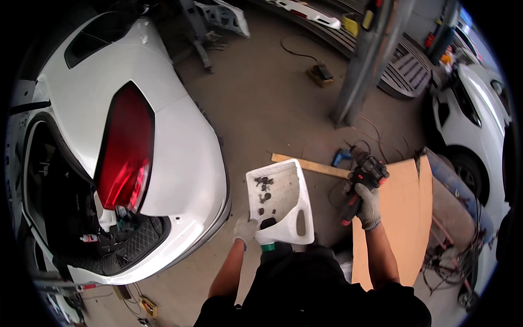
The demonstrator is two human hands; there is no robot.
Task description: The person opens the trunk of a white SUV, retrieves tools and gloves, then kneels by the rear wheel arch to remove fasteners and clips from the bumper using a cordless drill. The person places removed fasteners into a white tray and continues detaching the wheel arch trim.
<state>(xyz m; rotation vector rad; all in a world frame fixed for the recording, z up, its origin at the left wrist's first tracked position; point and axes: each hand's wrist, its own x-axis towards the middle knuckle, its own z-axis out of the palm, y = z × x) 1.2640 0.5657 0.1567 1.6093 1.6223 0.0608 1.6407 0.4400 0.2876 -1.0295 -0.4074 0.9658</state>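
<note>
My gloved left hand [245, 230] grips the left side of a white cut-open plastic jug [291, 191], which has a handle opening and holds several small dark parts [266, 185]. My gloved right hand [366, 203] is closed on a black cordless drill [364, 171] with red accents, raised to the right of the jug. To my left stands a white car [180, 163] with a red tail light [124, 147] and an open rear cargo area holding loose items.
A cardboard sheet [397, 229], wooden strip [302, 164] and blue tool [340, 157] lie at right, near hoses and a tank [471, 212]. A steel post [362, 65] stands ahead, with a lift platform [403, 71] behind. Another white car [468, 120] is at far right.
</note>
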